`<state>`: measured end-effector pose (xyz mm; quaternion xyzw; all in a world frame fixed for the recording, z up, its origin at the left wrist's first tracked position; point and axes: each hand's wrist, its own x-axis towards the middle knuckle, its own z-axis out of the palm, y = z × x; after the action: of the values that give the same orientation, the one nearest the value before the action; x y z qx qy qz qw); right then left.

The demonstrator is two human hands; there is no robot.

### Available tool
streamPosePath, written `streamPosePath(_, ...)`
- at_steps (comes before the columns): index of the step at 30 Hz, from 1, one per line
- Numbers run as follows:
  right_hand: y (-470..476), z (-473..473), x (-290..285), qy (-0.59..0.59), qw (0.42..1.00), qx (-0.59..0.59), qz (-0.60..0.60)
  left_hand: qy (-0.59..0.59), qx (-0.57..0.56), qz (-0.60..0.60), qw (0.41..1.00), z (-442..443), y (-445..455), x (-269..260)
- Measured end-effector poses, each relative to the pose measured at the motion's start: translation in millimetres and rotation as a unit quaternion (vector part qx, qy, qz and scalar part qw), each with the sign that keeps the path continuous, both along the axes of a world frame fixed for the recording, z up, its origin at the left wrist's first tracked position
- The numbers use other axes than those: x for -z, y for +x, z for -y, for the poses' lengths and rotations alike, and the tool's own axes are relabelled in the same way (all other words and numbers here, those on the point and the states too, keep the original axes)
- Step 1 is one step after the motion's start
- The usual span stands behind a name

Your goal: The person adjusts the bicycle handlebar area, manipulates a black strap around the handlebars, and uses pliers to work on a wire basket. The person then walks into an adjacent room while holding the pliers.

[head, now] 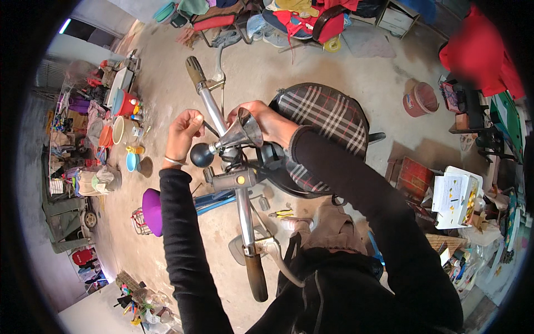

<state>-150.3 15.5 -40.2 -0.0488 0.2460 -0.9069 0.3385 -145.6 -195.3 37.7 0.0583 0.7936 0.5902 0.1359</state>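
Note:
A bicycle's chrome handlebar [214, 108] stands before me, its worn grips at the two ends. A bulb horn with a metal bell [242, 132] and a black rubber bulb [202, 155] sits at the bar's middle. Between thumb and fingers, my left hand [183, 132] pinches a thin black strap [211, 129] that runs towards the bar beside the horn. My right hand [269, 123] is curled behind the horn's bell, close to the bar; the bell hides its fingertips. Nearer me, a grey lamp-like unit [233, 180] with a yellow button is fixed across the bar.
A plaid bag or basket [321, 112] is at the bicycle's front. The purple saddle [152, 212] lies left of my left sleeve. Yellow-handled pliers [281, 213] rest on the floor near my shoe. A bucket [420, 99] and red chairs [217, 21] stand farther off.

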Motion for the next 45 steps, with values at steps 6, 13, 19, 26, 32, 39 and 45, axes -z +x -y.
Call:
streamPosePath(6, -8.3, 10.0, 3.7, 0.129, 0.987, -0.036, -0.092, 0.072, 0.024, 0.083, 0.994, -5.7, -18.9, 20.6)
streamPosePath(13, -13.1, 9.4, 4.9, 0.143, 0.984, -0.087, -0.067, 0.180, -0.083, 0.119, 0.973, -16.1, 0.4, 33.2)
streamPosePath(19, -7.0, 20.0, -9.5, 0.239, 0.968, -0.042, -0.055, 0.219, -0.094, 0.117, 0.964, -34.9, 18.4, 26.5)
streamPosePath(26, -8.3, 30.6, 6.5, 0.270, 0.946, 0.047, -0.171, 0.091, -0.124, 0.216, 0.964, -23.1, 22.9, 17.7)
streamPosePath(32, -8.1, 28.4, 2.1, 0.318, 0.923, 0.089, -0.195, 0.051, -0.103, 0.208, 0.971, -30.3, 26.3, 9.8)
streamPosePath(39, -0.2, 34.5, -4.7, 0.420, 0.869, 0.225, -0.136, 0.098, -0.084, 0.154, 0.980, -9.7, 33.3, 34.7)
streamPosePath(45, -2.9, 23.0, 2.7, 0.259, 0.935, 0.091, -0.226, 0.083, -0.064, 0.090, 0.990, -14.1, 42.8, 33.1)
